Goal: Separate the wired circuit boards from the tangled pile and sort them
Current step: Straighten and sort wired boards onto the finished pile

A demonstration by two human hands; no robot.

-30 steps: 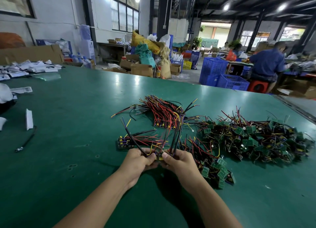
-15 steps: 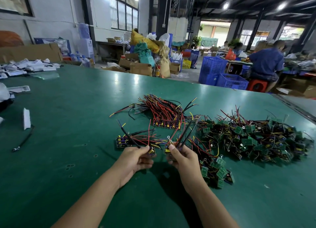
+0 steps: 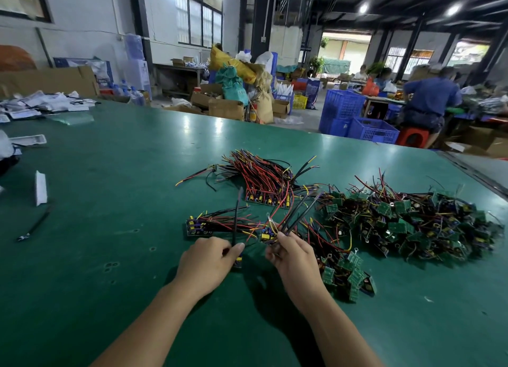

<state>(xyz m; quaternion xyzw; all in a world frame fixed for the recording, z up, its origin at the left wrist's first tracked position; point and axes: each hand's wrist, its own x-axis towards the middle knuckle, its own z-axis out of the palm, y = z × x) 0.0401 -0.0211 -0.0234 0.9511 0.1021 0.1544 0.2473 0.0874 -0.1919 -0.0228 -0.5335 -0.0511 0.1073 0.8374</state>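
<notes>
Left grip (image 3: 209,259) pinches black wire (image 3: 234,221); right grip (image 3: 294,256), just beside, pinches wired board (image 3: 267,235).

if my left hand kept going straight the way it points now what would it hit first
Most likely the wires of the near row of boards, lying just beyond the left hand. How high the hand is held is unclear, so it might pass over them.

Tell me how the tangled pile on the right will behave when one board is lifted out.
The tangled pile would likely drag neighbours along, since its wires interlace. The thin wires look floppy, so boards should dangle. Boards look small, probably light.
</notes>
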